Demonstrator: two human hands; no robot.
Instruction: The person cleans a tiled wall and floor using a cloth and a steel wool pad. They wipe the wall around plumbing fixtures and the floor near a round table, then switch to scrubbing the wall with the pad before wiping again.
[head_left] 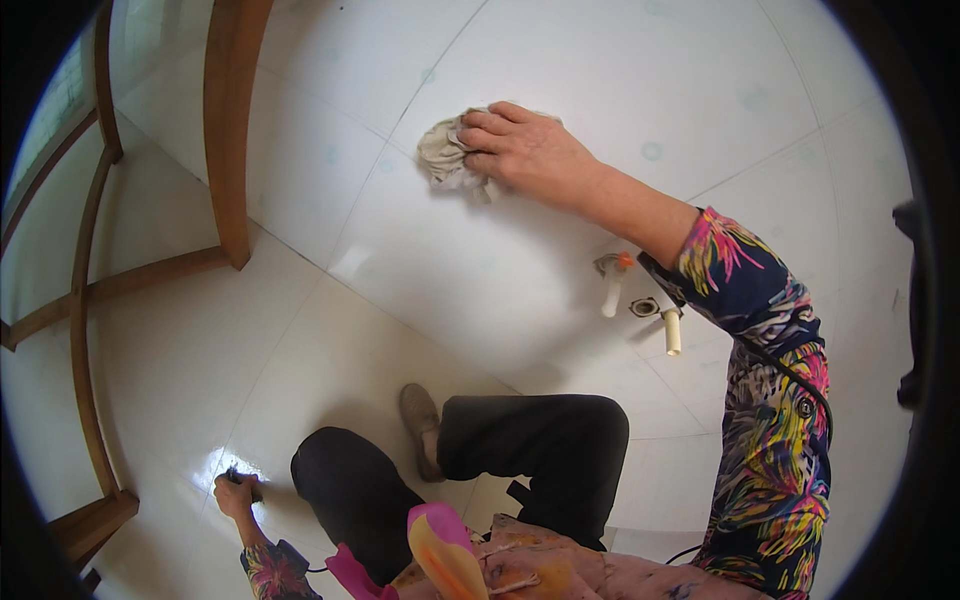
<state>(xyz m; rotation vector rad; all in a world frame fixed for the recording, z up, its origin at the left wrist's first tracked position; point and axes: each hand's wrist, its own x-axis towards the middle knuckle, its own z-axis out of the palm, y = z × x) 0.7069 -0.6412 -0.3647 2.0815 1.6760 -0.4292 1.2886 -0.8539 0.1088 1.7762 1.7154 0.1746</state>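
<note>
no packages or containers here, just a white glossy tiled floor [560,250]. the right hand [525,150] is stretched far out, fingers curled and clamped on a crumpled beige cloth rag [443,152], pressing it flat on the tile, well beyond the bent knees in black trousers [480,450]. the left hand [236,492] is closed around a small dark object [240,476] just left of those knees, knuckles on the floor.

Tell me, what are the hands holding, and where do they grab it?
The right hand presses a crumpled beige cloth on the white floor tile, fingers over its bunched top. The left hand grips something small and dark, unclear what.
</note>
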